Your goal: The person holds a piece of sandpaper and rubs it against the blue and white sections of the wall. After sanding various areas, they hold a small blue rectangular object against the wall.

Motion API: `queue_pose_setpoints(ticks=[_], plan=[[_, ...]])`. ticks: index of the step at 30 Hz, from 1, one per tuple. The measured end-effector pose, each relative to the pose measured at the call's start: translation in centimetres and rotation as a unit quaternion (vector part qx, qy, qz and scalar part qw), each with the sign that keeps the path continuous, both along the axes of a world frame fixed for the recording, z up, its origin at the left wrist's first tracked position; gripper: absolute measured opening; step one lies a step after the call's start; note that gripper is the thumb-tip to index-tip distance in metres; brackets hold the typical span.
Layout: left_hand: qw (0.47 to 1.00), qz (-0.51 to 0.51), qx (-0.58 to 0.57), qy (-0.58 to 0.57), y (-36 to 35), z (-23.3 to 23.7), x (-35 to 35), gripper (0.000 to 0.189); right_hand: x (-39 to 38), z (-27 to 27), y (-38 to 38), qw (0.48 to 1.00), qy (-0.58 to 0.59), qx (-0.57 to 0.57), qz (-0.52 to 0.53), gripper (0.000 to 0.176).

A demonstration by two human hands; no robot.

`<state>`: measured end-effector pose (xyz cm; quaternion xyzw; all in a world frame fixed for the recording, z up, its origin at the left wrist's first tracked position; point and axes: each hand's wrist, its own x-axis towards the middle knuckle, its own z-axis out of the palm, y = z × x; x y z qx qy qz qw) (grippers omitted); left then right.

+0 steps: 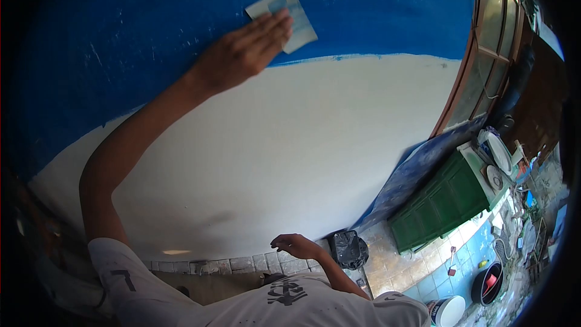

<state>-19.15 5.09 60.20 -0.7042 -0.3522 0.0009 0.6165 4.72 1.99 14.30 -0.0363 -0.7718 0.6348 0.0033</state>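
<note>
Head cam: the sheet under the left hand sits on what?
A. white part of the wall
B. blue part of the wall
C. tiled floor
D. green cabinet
B: the left hand presses the sheet flat on the blue part of the wall, just above the edge where the white part begins.

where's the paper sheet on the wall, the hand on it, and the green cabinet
paper sheet [302,27], head view, bare part just past the fingertips
left hand [242,54], head view, back of the hand
green cabinet [442,203], head view, its panelled front
</note>
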Motion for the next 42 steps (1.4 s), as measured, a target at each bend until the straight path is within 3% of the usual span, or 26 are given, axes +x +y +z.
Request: queue_pose_setpoints(ticks=[4,8,11,15,17,21,25,29,31,34,42], plan=[[0.997,-0.011,0.059,-0.052,0.1,3.0,0.1,0.043,0.3,-0.1,0.3,1.000,0.015,0.002,-0.013,0.028],[0.999,-0.002,-0.010,0.043,2.3,-0.4,0.8,0.042,0.4,0.3,0.0,0.999,0.014,0.013,-0.029,0.027],[0.998,0.009,0.053,-0.030,1.5,3.3,1.6,0.040,0.0,-0.4,0.5,0.999,0.030,0.023,-0.037,0.026],[0.998,0.006,0.051,0.029,3.3,2.1,1.9,0.039,-0.1,-0.9,0.0,0.999,0.024,0.000,-0.042,0.026],[0.997,-0.026,-0.039,0.055,4.4,0.6,1.9,0.039,-0.1,-0.8,0.2,0.999,0.035,0.012,-0.035,0.027],[0.999,-0.021,0.036,-0.013,2.5,4.6,1.1,0.039,0.0,-1.0,0.5,0.998,0.053,0.010,-0.039,0.028],[1.000,-0.002,0.003,-0.006,-0.1,2.1,-0.4,0.044,1.1,0.1,0.9,0.996,0.032,0.002,-0.079,0.028],[0.999,0.027,0.037,-0.009,-3.6,3.2,-2.6,0.045,1.8,-0.4,1.6,0.995,0.033,0.023,-0.092,0.027],[0.995,0.021,0.060,-0.080,-4.6,2.5,-3.2,0.049,1.9,-1.3,1.7,0.995,0.041,0.018,-0.091,0.027],[0.997,0.026,0.009,-0.069,-5.1,-0.3,-2.8,0.048,1.8,-1.2,1.5,0.995,0.044,0.012,-0.088,0.027],[0.996,0.050,0.012,-0.068,-5.5,1.1,-2.6,0.047,1.4,-0.9,1.9,0.999,0.012,-0.006,-0.048,0.028]])
